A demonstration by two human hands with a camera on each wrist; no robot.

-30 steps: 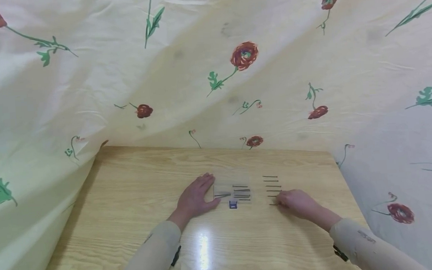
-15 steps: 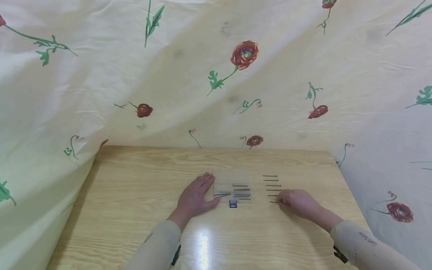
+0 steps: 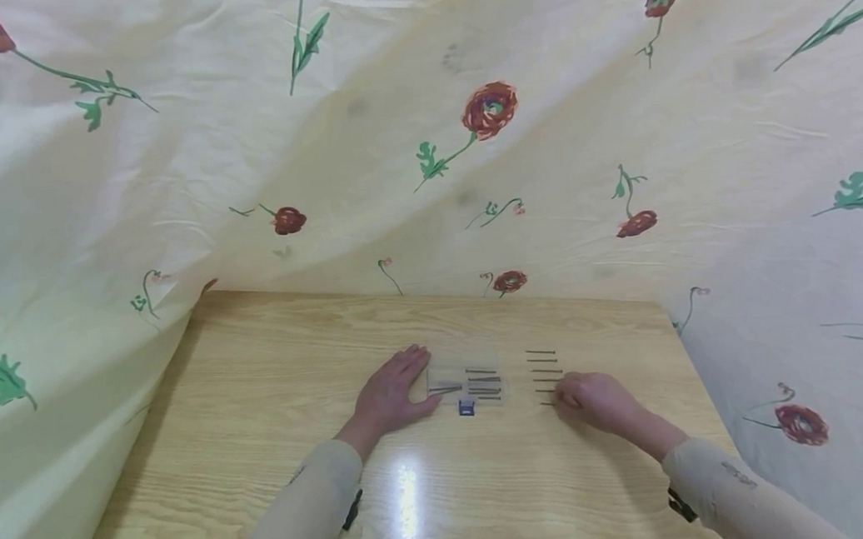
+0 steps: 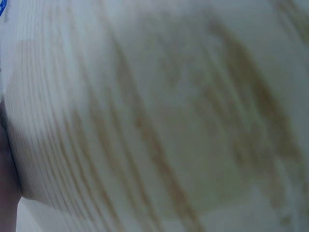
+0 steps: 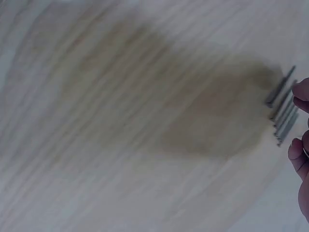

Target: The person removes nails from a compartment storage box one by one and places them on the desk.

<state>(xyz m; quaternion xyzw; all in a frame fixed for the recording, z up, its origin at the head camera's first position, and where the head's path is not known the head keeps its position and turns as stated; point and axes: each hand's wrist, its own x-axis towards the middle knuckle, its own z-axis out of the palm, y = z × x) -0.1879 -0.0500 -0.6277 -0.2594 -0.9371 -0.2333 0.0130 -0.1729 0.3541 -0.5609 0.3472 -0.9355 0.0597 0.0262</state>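
Observation:
My left hand (image 3: 389, 393) rests against the left side of a small clear plastic box (image 3: 461, 351), fingers and thumb extended along it. Inside the box, several dark metal nails (image 3: 483, 390) lie sideways, and a blue latch (image 3: 466, 408) marks its near edge. To the right, a column of loose nails (image 3: 547, 371) lies roughly parallel on the table. My right hand (image 3: 598, 400) is at the near end of this column, its curled fingertips on a nail (image 3: 546, 404) whose right end they cover. In the right wrist view, fingertips (image 5: 300, 92) show beside the nails (image 5: 285, 106).
The wood-grain table (image 3: 272, 347) carries a bright light reflection (image 3: 407, 501) near its front. A pale flower-printed cloth (image 3: 362, 141) hangs behind and at both sides. The left wrist view shows mostly blurred table surface (image 4: 145, 116).
The nearest nail in the column has shifted slightly away from me, and my right hand has edged the same way. My left hand and the box have stayed put.

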